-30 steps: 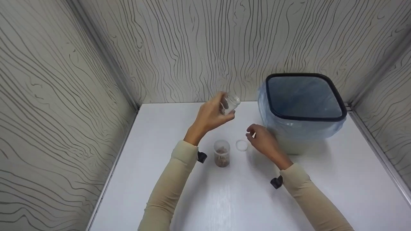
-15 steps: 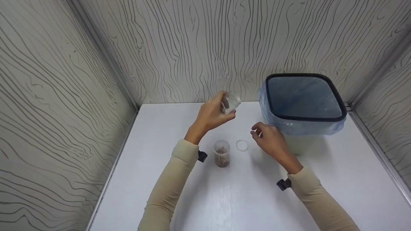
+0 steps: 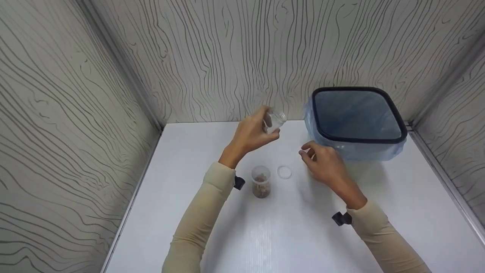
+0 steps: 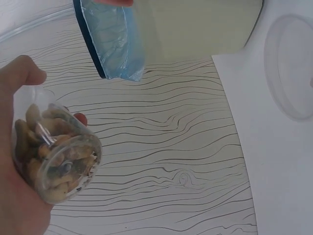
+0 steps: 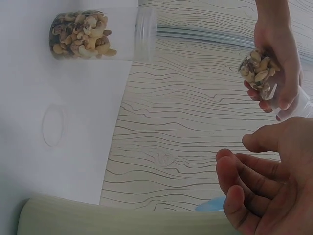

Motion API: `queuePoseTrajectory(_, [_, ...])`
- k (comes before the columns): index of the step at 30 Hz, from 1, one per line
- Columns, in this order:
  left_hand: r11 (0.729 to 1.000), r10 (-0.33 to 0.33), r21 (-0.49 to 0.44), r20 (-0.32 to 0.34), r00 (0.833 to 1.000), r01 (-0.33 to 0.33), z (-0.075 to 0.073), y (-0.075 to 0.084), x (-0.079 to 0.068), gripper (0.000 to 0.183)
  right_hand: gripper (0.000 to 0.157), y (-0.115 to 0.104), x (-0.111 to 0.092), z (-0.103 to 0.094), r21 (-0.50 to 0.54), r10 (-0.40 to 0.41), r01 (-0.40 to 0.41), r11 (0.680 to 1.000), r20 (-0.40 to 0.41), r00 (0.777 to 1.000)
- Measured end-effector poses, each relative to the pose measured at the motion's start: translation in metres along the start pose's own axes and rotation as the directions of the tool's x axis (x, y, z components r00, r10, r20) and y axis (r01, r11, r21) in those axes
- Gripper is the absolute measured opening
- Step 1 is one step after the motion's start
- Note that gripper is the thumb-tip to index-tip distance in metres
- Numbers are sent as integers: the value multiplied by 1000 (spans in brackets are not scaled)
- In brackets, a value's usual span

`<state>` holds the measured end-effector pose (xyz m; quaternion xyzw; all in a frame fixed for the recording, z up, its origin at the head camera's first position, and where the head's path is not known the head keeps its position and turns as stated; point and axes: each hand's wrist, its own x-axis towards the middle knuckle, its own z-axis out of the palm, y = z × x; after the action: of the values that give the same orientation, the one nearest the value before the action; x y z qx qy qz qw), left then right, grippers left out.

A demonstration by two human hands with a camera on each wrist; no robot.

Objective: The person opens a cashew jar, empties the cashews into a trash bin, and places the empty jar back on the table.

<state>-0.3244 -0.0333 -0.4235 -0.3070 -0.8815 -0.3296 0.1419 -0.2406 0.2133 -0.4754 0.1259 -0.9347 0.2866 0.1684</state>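
In the head view my left hand (image 3: 250, 132) grips a small clear jar (image 3: 277, 120) above the table, tilted with its mouth up and to the right. The left wrist view shows nuts in that jar (image 4: 58, 152), the thumb and fingers around its side. My right hand (image 3: 326, 163) hovers near the bin, fingers loosely curled and holding nothing, as the right wrist view also shows. Between the forearms stands a larger clear jar (image 3: 261, 185), uncapped and partly filled with mixed nuts. A clear round lid (image 3: 284, 178) lies flat to its right.
A bin with a black rim (image 3: 360, 140) and a blue liner bag (image 3: 375, 151) stands at the back right, just beyond my right hand. Wood-patterned walls (image 3: 235, 57) enclose the white table (image 3: 288, 235) at the back and sides.
My right hand has moved right, away from the lid and toward the front of the bin. My left hand keeps hold of the small jar, nearly still.
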Motion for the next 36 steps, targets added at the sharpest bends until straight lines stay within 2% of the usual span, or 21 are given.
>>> queuePoseTrajectory(8, [1000,-5,-3,8,1000,5,0,2,3,60,15,-8,0,-14,-12,-29,29,1000,-68,997])
queuePoseTrajectory(15, [1000,-9,7,26,1000,9,1,4,5,59,14,-9,0,-28,-18,-79,78,997,-146,986])
queuePoseTrajectory(21, [999,6,34,33,999,-7,2,7,9,59,13,-6,3,-41,-31,-125,121,992,-232,965])
queuePoseTrajectory(29, [999,25,41,21,999,-26,3,10,13,58,10,3,11,-57,-59,-166,155,986,-343,925])
queuePoseTrajectory(36, [999,18,40,38,999,-19,4,12,15,59,7,13,19,-66,-41,-189,187,982,-368,911])
